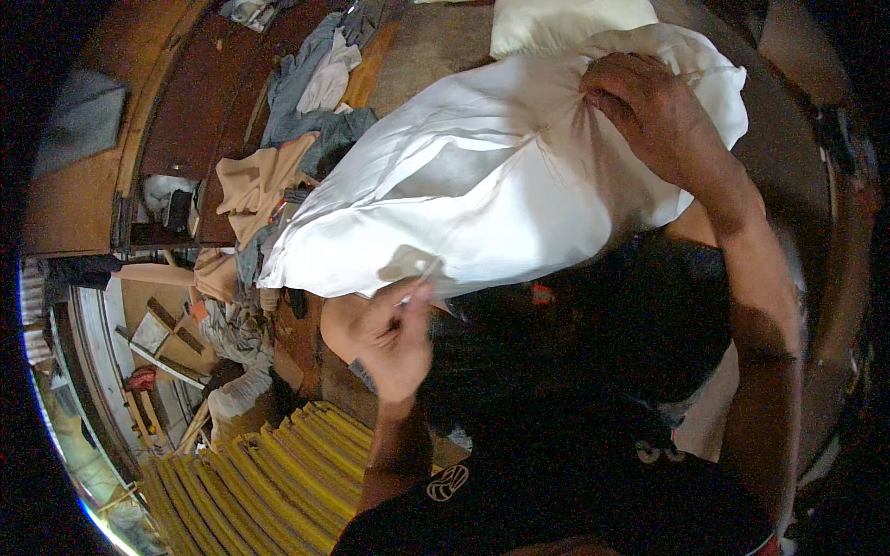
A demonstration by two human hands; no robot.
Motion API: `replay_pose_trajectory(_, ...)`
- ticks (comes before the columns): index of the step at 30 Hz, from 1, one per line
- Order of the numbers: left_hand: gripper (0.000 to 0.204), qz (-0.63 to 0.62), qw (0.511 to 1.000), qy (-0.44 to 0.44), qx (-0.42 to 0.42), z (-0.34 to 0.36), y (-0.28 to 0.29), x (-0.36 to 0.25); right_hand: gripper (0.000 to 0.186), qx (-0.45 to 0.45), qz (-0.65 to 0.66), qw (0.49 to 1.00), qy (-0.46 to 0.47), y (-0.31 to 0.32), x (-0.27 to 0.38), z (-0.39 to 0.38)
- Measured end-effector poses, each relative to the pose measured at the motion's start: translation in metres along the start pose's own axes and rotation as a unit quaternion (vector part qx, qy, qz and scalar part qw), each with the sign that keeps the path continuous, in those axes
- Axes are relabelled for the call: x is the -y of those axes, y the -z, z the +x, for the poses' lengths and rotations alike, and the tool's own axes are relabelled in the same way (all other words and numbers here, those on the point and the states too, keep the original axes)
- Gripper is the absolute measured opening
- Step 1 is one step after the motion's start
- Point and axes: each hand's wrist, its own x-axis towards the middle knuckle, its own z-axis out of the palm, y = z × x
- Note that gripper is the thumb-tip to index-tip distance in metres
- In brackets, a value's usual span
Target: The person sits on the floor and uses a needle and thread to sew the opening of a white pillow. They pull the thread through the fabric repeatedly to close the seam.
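Note:
A plump white pillow lies across my lap, its cloth creased. A long slit-like gap runs over its middle and shows more pale cloth inside. At its upper right part, my right hand is closed on the pillow's cloth, and puckers spread out from the curled fingertips. By the pillow's lower left edge, my left hand is raised with thumb and fingers pinched together. Something thin and pale shows at those fingertips, but motion blur and its small size hide what it is.
Behind the pillow lies another cream pillow. Grey-blue clothes and a tan cloth are heaped at the left, before a dark wooden cabinet. A yellow ridged surface lies at the lower left, near my left forearm.

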Motion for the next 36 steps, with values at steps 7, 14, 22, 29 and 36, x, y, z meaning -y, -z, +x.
replay_pose_trajectory(7,0.009,-0.103,0.965,0.034,-0.237,-0.022,0.079,0.012,0.019,-0.018,-0.03,0.999,-0.009,0.0,0.003,-0.006)
replay_pose_trajectory(14,0.013,-0.081,0.97,0.045,-0.227,-0.038,0.14,0.046,0.019,0.035,-0.062,0.997,-0.016,-0.01,-0.01,-0.005)
replay_pose_trajectory(22,0.033,-0.049,0.979,-0.036,-0.193,-0.039,0.126,0.016,0.017,-0.078,-0.002,0.997,0.009,0.001,0.002,0.001)
replay_pose_trajectory(29,0.024,-0.254,0.942,-0.218,0.007,0.02,0.03,-0.074,0.034,0.061,0.542,0.819,0.179,0.001,0.134,0.029)
replay_pose_trajectory(36,0.018,-0.235,0.946,-0.225,0.017,0.02,-0.003,-0.071,0.014,0.072,0.584,0.805,0.072,-0.026,0.155,-0.005)
